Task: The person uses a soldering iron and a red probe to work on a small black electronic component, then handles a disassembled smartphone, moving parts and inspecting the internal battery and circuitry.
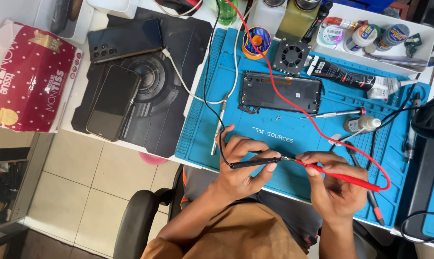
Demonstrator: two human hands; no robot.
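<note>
1. Left hand (241, 165), at the near edge of the blue mat (293, 136), had fingers clamped on the black probe (255, 163).
2. Right hand (334, 184) pinched the red probe (339, 176); both tips met between the hands.
3. Black phone back cover (280, 93) lay toward the mat's far edge, a screwdriver (334, 114) just beside it.

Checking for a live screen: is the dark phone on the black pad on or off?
Off: the phone screen is uniformly dark.
</note>
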